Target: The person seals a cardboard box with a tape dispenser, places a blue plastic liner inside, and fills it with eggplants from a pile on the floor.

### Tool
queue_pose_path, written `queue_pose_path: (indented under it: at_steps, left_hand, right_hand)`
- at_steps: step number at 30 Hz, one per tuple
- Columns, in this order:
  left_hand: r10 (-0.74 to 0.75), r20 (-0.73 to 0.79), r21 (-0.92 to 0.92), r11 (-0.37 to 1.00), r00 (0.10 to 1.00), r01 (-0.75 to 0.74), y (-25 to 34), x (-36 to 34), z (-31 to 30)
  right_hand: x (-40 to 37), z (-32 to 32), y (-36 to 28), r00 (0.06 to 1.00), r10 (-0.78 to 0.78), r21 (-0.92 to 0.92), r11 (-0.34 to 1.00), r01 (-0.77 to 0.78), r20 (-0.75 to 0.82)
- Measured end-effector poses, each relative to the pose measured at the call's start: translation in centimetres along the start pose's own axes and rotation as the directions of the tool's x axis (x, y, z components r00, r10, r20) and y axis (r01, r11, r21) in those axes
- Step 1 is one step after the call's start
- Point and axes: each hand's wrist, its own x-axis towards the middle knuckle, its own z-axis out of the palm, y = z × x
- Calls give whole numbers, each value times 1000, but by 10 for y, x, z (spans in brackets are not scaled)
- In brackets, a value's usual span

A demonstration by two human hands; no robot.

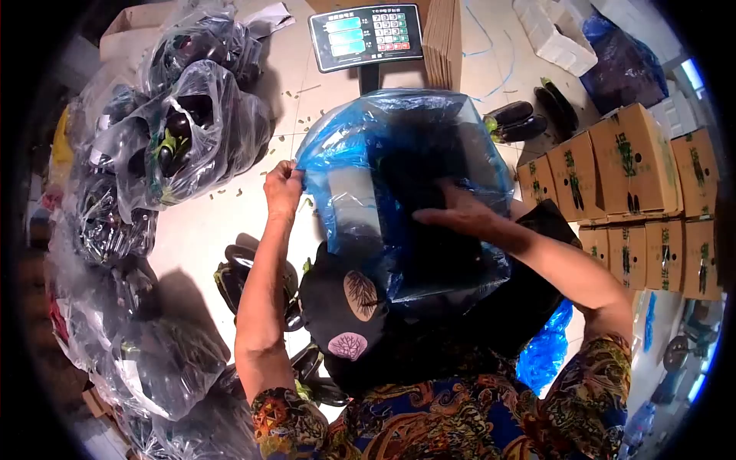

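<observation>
A translucent blue plastic bag (337,146) is spread wide in front of me, its mouth facing up. At its left rim my left hand (284,188) is closed, pinching the plastic edge between the fingers. My right hand (464,213) reaches over the bag's mouth from the right, fingers stretched out and slightly blurred. Below it the inside of the bag is very dark, and I cannot make out what lies there. A pale panel (354,203) shows through the plastic on the left side.
A scale display (368,38) stands beyond the bag. Clear bags of eggplants (192,115) crowd the left. Loose eggplants lie on the floor, some (517,121) right of the bag, others (239,276) by my left arm. Printed cartons (625,165) are stacked at right.
</observation>
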Motion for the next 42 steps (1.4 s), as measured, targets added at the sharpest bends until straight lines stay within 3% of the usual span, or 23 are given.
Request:
queue_pose_path:
  at_steps: [2, 7, 8, 11, 14, 16, 18, 20, 22, 24, 25, 27, 30, 33, 34, 35, 37, 39, 40, 42]
  left_hand:
    - [-41, 58, -83, 995, 998, 45, -3, -7, 5]
    - [-44, 148, -326, 941, 988, 90, -5, -23, 25]
    - [-114, 205, -372, 910, 972, 185, 0, -28, 28]
    - [23, 183, -375, 926, 983, 49, -11, -29, 41]
    - [17, 138, -383, 923, 990, 37, -9, -33, 43]
    - [-7, 120, -414, 908, 993, 57, -6, -34, 38]
    - [-65, 108, -488, 866, 992, 110, 0, -36, 24]
    - [-67, 78, -437, 895, 995, 95, 0, -33, 6]
    - [-35, -24, -453, 891, 999, 20, -1, -30, -7]
    - [-13, -84, -446, 895, 996, -26, 17, -36, -16]
    - [-2, -96, -449, 893, 995, -42, 34, -41, -20]
    - [26, 16, -435, 900, 1000, -16, 53, -48, -26]
    - [62, 171, -381, 925, 983, 8, 83, -59, -24]
    - [251, -164, -219, 934, 954, -283, 111, -69, -12]
    - [465, -251, 24, 880, 849, -475, 113, -66, -15]
    - [406, -328, -28, 898, 853, -439, 121, -65, -16]
    - [446, -285, -54, 876, 848, -479, 148, -80, -21]
    - [713, 72, 235, 667, 697, -707, 168, -99, -27]
    - [782, 225, 197, 548, 581, -813, 181, -106, -20]
    - [754, 421, 284, 417, 503, -863, 191, -118, -2]
  right_hand:
    - [14, 25, 13, 1000, 20, -42, 999, -20, -1]
    - [19, 49, 32, 993, -83, 68, 994, 89, -81]
    - [17, 48, 31, 992, -99, 84, 991, 105, -79]
    - [22, 44, 33, 981, -188, 49, 981, 190, -38]
    - [21, 43, 31, 990, -138, -11, 990, 138, -34]
    - [11, 27, 13, 996, 50, 23, 998, -52, 70]
    - [-5, 9, 0, 987, 59, 19, 998, -62, 150]
    - [-28, -17, 0, 977, -104, -5, 994, 107, 185]
    - [-60, -40, -12, 964, 26, 228, 970, -89, 264]
    - [-101, -63, -52, 970, 131, 114, 981, -156, 206]
    - [-112, -70, -46, 984, 59, 51, 996, -68, 167]
    - [-135, -77, -30, 976, 17, 464, 878, -119, 219]
    - [-162, -69, -13, 992, -57, 553, 833, -16, 114]
    - [-170, -59, -19, 987, -84, 621, 784, -19, 137]
    - [-169, -56, -19, 985, -103, 620, 785, -4, 136]
    - [-167, -52, -17, 983, -121, 618, 786, 11, 137]
    - [-166, -48, -11, 982, -135, 650, 760, 15, 135]
    - [-168, -44, -4, 984, -122, 716, 698, -10, 133]
    - [-168, -42, -5, 974, -152, 775, 631, -38, 171]
    - [-169, -41, -14, 946, -221, 868, 485, -104, 237]
